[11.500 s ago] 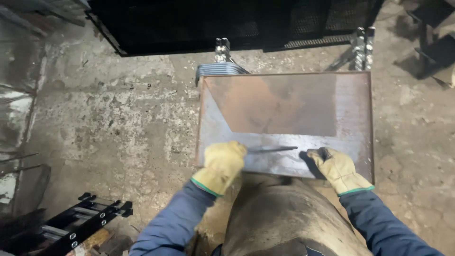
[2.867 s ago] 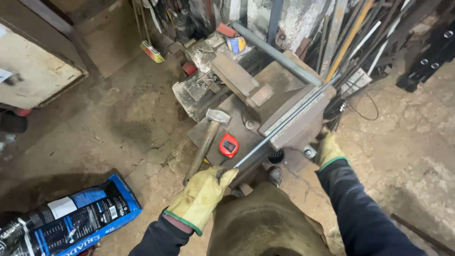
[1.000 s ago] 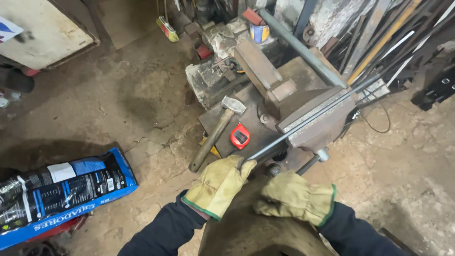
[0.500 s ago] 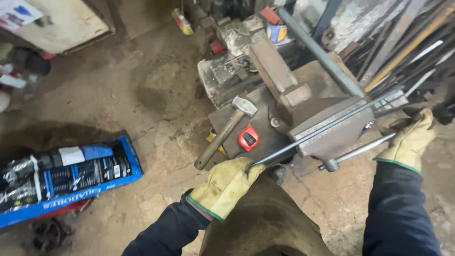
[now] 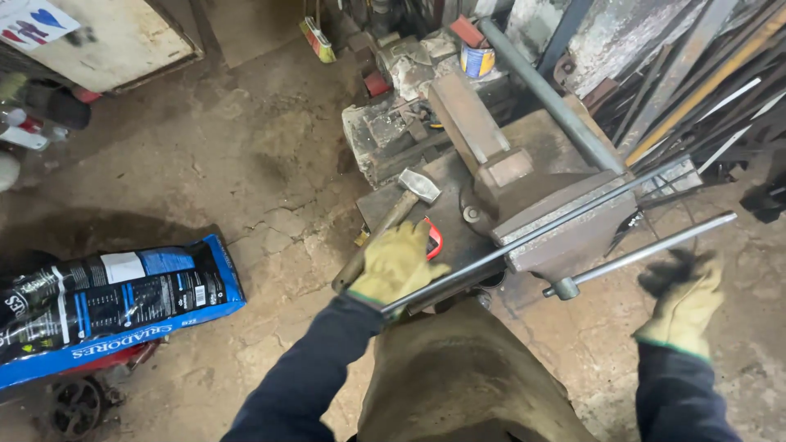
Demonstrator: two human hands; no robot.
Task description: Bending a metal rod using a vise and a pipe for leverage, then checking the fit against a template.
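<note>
Two gloved hands work at a big vise (image 5: 565, 221). Left hand (image 5: 397, 266) is closed around a long thin metal rod (image 5: 540, 233) clamped in the vise. Right hand (image 5: 684, 295) is loose and blurry, holding nothing, just beside the vise handle (image 5: 647, 254). Nearby lies a hammer (image 5: 393, 217).

A hammer (image 5: 399, 214) lies by a red tape measure (image 5: 432, 238); a blue bag (image 5: 115, 303) rests on the cracked concrete floor (image 5: 254, 172); a paint can (image 5: 477, 59) stands behind.
</note>
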